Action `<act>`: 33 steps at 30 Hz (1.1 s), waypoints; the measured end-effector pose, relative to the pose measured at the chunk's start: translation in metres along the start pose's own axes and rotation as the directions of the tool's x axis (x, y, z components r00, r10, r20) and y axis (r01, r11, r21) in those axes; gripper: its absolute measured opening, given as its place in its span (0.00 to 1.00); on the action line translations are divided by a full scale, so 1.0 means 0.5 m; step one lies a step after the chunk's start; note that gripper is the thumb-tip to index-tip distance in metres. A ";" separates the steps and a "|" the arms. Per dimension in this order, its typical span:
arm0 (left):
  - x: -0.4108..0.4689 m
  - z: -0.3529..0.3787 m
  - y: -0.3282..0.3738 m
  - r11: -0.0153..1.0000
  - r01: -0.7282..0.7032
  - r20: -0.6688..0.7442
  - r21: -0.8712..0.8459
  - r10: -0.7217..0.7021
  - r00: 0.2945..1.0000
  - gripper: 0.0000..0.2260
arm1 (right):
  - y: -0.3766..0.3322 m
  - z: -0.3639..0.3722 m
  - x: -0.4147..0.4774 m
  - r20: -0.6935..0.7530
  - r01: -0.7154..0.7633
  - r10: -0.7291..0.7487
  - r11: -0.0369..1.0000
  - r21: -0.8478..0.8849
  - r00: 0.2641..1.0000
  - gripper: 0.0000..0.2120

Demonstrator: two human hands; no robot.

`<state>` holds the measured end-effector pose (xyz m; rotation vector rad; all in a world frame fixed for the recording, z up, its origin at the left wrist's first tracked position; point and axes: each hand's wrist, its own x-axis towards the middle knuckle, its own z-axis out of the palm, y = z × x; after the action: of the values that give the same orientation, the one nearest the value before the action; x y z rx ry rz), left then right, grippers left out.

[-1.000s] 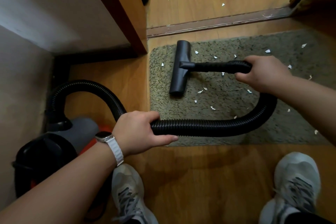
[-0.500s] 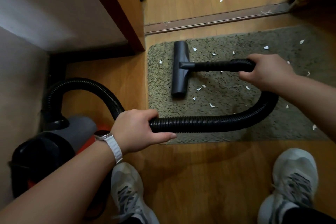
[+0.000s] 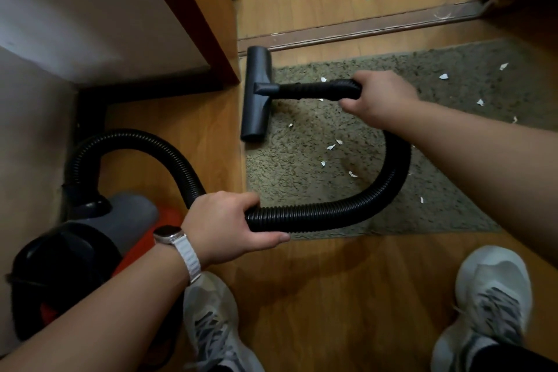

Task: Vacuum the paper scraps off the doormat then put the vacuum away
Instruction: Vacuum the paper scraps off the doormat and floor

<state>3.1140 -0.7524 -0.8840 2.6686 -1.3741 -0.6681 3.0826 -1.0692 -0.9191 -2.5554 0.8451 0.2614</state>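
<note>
Scraps dot the mat; the nozzle sits at its left edge. Right hand grips the wand to steer; left hand clasps the hose, likely managing slack.

The black hose is gripped by the left hand and, near the nozzle, by the right hand. The nozzle is laid along the doormat's left edge, and white paper scraps are scattered across the mat.

A home entryway: doormat on wood floor beside a threshold.
</note>
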 end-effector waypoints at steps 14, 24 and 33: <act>0.011 -0.005 0.005 1.000 -0.005 -0.043 -0.027 0.004 0.999 0.34 | 0.106 -0.016 -0.051 -0.035 -0.100 0.098 0.993 -0.056 0.995 0.14; 0.021 -0.002 0.014 1.000 -0.024 -0.013 -0.009 0.024 1.000 0.37 | 0.109 -0.021 -0.077 -0.002 -0.013 0.013 0.999 -0.052 1.000 0.11; 0.040 -0.001 0.044 1.000 -0.002 -0.004 -0.021 0.002 1.000 0.33 | 0.176 -0.055 -0.101 -0.012 -0.101 0.101 0.992 -0.072 0.995 0.12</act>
<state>3.1077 -0.7813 -0.8852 2.6505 -1.3615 -0.6723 2.9902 -1.1186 -0.9095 -2.5859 0.9866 0.3183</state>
